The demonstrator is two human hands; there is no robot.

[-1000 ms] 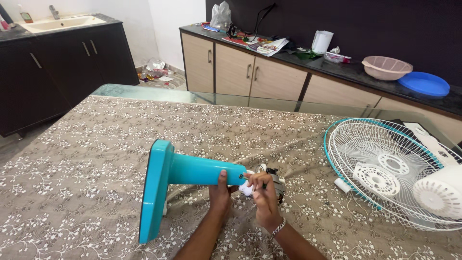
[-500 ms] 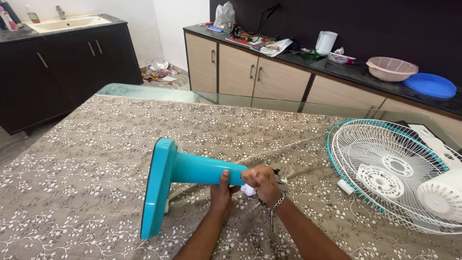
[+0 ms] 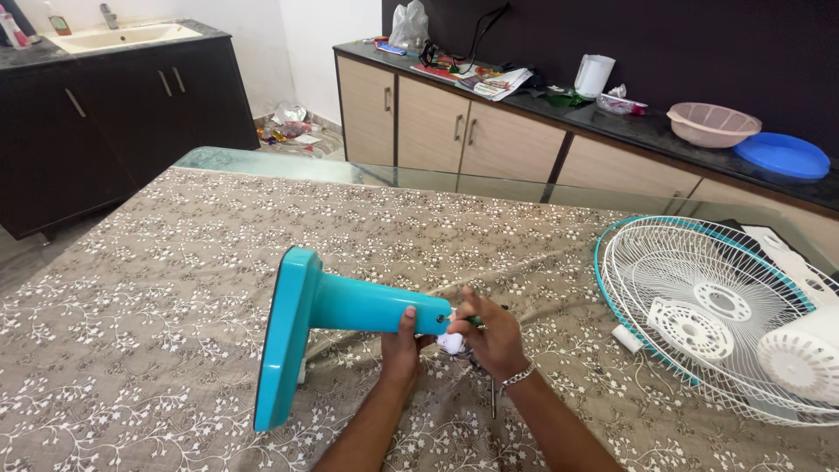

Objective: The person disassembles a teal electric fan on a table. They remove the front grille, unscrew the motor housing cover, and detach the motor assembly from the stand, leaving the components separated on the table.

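A teal fan stand (image 3: 323,328) lies on its side on the cloth-covered table, its flat base facing left and its neck pointing right. My left hand (image 3: 402,348) grips the neck from below, thumb on top. My right hand (image 3: 491,336) is closed at the end of the neck, fingers pinched on a thin green-handled tool, seemingly a screwdriver (image 3: 473,322), pointed at the neck's end. A small white part (image 3: 449,343) shows just under the neck's end, partly hidden by my fingers.
A white wire fan guard with a teal rim (image 3: 712,310) lies at the right, a white round motor cover (image 3: 800,354) on it. The floral tablecloth (image 3: 175,280) covers a glass table. Behind are counters with a pink bowl (image 3: 712,124) and a blue plate (image 3: 782,155).
My right hand turned and shifted at the neck's end: first fingers pinched low, then fist over the joint, now fingers pinched on the tool. Stand and left hand stayed put.
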